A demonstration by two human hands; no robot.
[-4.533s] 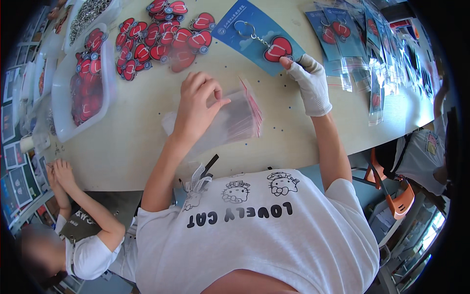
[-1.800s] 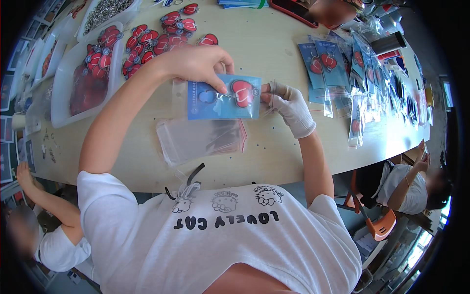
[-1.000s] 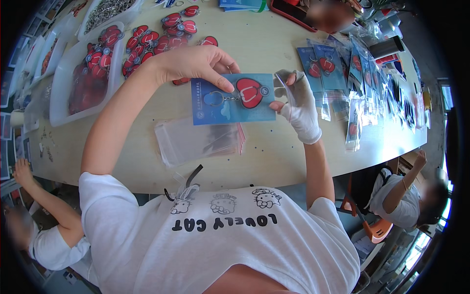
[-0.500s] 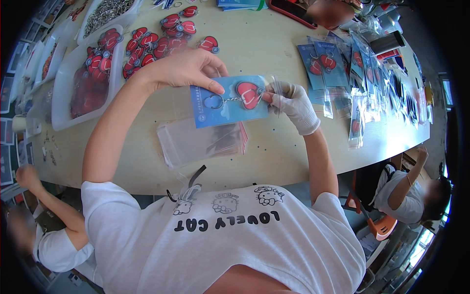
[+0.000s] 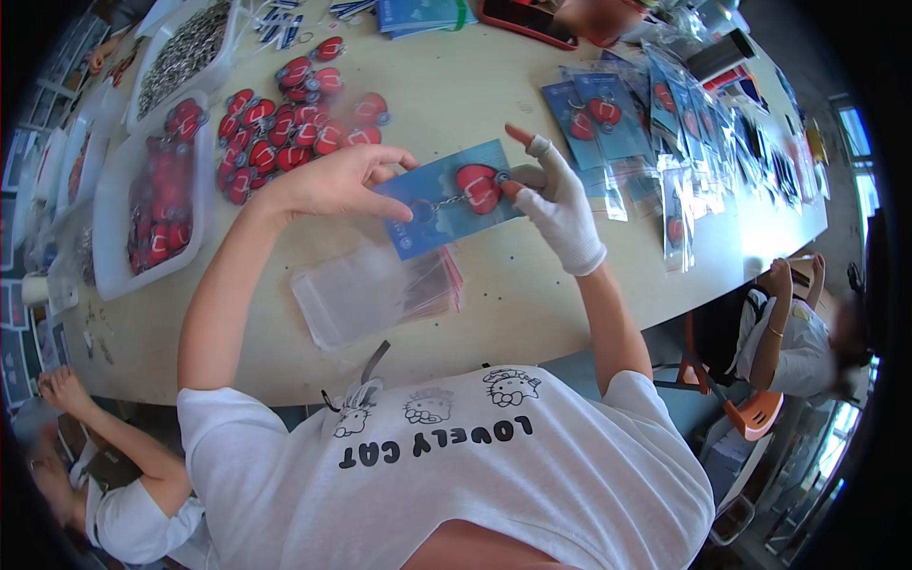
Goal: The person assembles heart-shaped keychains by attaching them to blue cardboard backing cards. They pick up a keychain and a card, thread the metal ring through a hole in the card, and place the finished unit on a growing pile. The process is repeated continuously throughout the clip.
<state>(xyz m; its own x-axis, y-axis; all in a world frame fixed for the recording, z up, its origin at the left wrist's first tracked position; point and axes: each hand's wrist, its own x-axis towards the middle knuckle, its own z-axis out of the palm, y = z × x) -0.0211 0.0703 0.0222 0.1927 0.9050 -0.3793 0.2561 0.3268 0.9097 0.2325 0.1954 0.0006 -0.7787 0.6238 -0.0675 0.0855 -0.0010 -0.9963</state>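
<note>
Both my hands are at a blue printed card (image 5: pixel 445 226), tilted above the table. On its face lies a red heart-shaped keychain (image 5: pixel 478 189), with a short chain running left to a split ring. My bare left hand (image 5: pixel 337 185) pinches the card's left end, thumb on top and the other fingers curled beyond the edge. My right hand (image 5: pixel 566 214), in a white glove with bare fingertips, grips the right end beside the heart, its thumb in front and index finger raised. Below the card lies a stack of clear plastic bags (image 5: pixel 351 296). Whether a bag encloses the card, I cannot tell.
Loose red keychains (image 5: pixel 285 138) are heaped at the far left, near a keychain tub (image 5: pixel 112 214) and a tub of metal rings (image 5: pixel 180 62). Bagged cards (image 5: pixel 608 123) pile up on the right. A phone (image 5: pixel 527 24) lies at the far edge. Co-workers sit on both sides.
My left thumb has slid from over the card to its left edge. The right index finger has lifted away, and the clear plastic seen around the card no longer shows plainly. The view has shifted.
</note>
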